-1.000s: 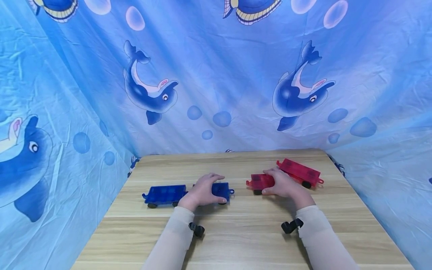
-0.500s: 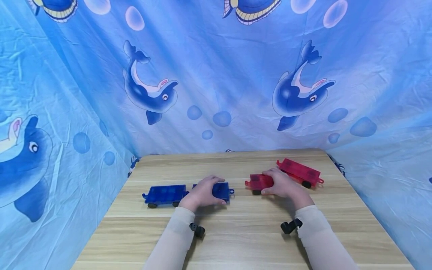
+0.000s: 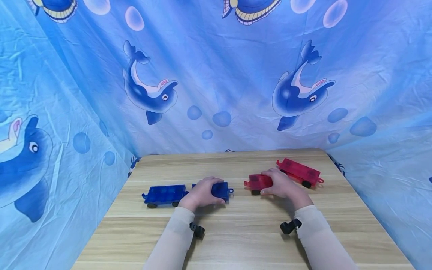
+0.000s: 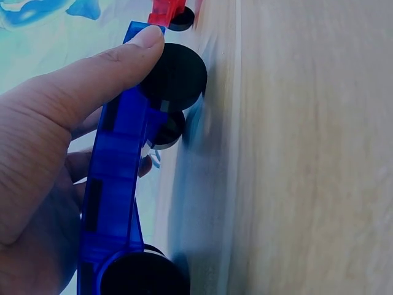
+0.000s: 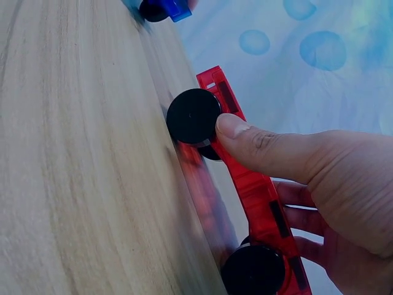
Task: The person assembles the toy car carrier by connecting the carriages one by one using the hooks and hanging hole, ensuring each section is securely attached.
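Observation:
My left hand (image 3: 202, 195) grips a translucent blue toy train car (image 3: 221, 190) from above, fingers on its far side and thumb on the near side. In the left wrist view the thumb lies against the blue car's side (image 4: 110, 178), just above a black wheel (image 4: 175, 77). To the right, my right hand (image 3: 281, 184) pinches a matching red toy train car (image 3: 259, 182). Its thumb presses by a wheel (image 5: 193, 117) in the right wrist view. The red car's hook (image 3: 246, 183) faces the blue car's ring (image 3: 231, 191) across a small gap.
A second blue train car (image 3: 166, 194) stands just left of the held blue one, its right end close to my left wrist. Behind my right hand, another red car (image 3: 302, 171) sits at an angle. The wooden table (image 3: 229, 240) meets a dolphin-print cloth (image 3: 219, 82) at the back.
My right hand and the red car have shifted slightly left, narrowing the gap to the blue car. My left hand has settled slightly lower around the blue car. The other two cars stay in place.

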`<act>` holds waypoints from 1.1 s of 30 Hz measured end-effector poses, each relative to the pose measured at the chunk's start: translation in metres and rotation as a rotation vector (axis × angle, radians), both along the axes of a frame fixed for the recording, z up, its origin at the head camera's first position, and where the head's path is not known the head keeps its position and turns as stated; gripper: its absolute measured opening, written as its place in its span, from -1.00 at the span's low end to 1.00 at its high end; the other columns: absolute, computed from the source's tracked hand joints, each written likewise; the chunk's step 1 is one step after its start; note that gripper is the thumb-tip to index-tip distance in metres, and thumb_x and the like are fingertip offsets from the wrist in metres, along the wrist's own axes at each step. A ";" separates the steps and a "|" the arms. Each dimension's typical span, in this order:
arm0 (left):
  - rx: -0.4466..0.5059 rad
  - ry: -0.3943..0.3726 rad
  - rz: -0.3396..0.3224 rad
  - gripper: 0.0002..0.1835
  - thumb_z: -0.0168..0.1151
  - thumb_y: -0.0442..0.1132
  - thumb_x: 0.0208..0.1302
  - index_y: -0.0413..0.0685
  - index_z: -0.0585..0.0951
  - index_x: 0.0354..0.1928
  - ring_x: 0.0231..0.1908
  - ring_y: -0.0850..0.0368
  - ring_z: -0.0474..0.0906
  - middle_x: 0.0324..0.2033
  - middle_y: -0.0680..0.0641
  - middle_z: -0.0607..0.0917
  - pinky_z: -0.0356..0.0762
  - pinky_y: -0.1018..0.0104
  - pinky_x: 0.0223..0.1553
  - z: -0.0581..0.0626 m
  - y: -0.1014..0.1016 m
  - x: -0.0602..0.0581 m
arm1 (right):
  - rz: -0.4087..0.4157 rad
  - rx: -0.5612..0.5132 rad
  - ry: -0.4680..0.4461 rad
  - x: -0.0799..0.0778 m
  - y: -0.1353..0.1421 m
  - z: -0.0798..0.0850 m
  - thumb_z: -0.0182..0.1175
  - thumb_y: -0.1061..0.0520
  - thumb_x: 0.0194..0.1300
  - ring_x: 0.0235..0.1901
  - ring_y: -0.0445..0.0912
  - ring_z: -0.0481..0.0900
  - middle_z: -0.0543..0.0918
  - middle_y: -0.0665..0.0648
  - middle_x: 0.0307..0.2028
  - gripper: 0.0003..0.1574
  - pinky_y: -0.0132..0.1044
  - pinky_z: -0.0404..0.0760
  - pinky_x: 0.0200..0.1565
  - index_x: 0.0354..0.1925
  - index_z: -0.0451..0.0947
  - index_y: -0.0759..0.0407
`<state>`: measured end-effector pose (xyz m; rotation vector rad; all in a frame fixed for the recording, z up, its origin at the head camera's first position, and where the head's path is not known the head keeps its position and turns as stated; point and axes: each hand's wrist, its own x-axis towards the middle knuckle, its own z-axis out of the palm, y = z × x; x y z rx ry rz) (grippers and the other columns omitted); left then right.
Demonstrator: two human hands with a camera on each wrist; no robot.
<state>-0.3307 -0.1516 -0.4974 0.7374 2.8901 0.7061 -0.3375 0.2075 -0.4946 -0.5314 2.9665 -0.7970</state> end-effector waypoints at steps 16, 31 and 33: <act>0.089 -0.029 0.035 -0.08 0.64 0.18 0.08 0.15 0.49 0.48 0.42 -0.10 0.39 0.43 -0.03 0.50 0.43 -0.11 0.36 0.003 -0.014 -0.004 | 0.005 -0.003 0.016 0.004 -0.015 -0.002 0.63 -0.13 0.10 0.33 0.28 0.42 0.49 0.30 0.35 0.05 0.26 0.44 0.31 0.46 0.47 0.15; 0.130 -0.044 0.061 -0.06 0.63 0.17 0.10 0.13 0.47 0.51 0.42 -0.12 0.39 0.44 -0.02 0.48 0.44 -0.15 0.35 0.001 -0.025 -0.010 | 0.026 0.033 0.067 0.003 -0.040 -0.007 0.62 -0.22 0.09 0.38 0.29 0.39 0.49 0.31 0.36 0.07 0.28 0.35 0.36 0.45 0.49 0.13; 0.136 -0.043 0.057 -0.05 0.63 0.17 0.10 0.11 0.46 0.52 0.42 -0.12 0.39 0.44 -0.03 0.48 0.45 -0.16 0.34 0.001 -0.025 -0.010 | 0.028 0.034 0.073 0.003 -0.043 -0.007 0.62 -0.23 0.08 0.37 0.28 0.40 0.50 0.30 0.35 0.07 0.27 0.35 0.36 0.45 0.49 0.12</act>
